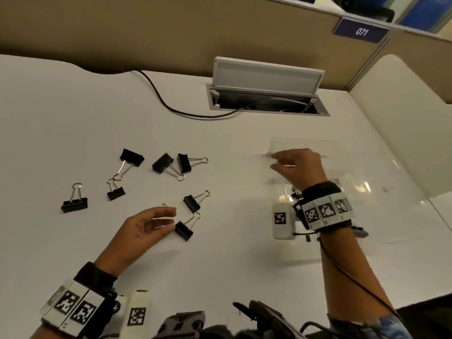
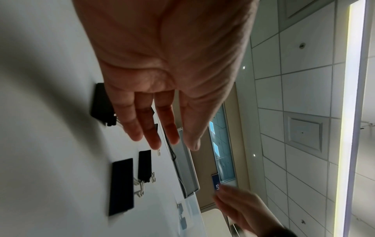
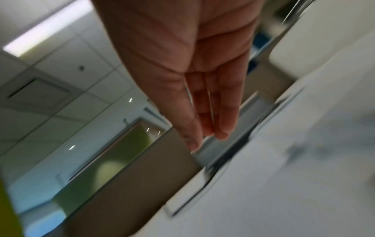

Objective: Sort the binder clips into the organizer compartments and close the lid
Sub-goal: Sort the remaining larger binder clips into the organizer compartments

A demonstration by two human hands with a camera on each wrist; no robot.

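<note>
Here, my left hand (image 1: pixel 149 225) hovers just above the white tabletop (image 1: pixel 232 260), palm turned sideways, fingers (image 2: pixel 150 128) loosely extended and thumb apart from them; this grip is open and holds nothing. Its fingertips are just beside the nearest binder clip (image 1: pixel 184 231), whether they touch it cannot be told. A second clip (image 1: pixel 192 203) lies just beyond that one, with its wire handles pointing up and to the right.

My right hand (image 1: pixel 297 165) is raised over the clear organizer (image 1: pixel 362 189), at the near left edge of its open lid (image 1: pixel 303 144). The fingers are nearly straight and close together, the thumb near them. Whether this grip has hold of the lid edge cannot be told; the right wrist view is blurred and shows nothing between the fingers. A few dark clips (image 1: pixel 296 193) are visible inside the organizer, beside my wrist band; which compartment they occupy cannot be told.

Five further clips lie scattered on the tabletop to the left: a pair (image 1: pixel 171 163) side by side, a large one (image 1: pixel 131 157), a small one (image 1: pixel 115 192) and one (image 1: pixel 74 204) farthest left.

Behind them a black cable (image 1: pixel 161 97) runs across the tabletop into a cable hatch (image 1: pixel 266 101) with its flap raised. A tan partition (image 1: pixel 146 33) bounds the far edge.
</note>
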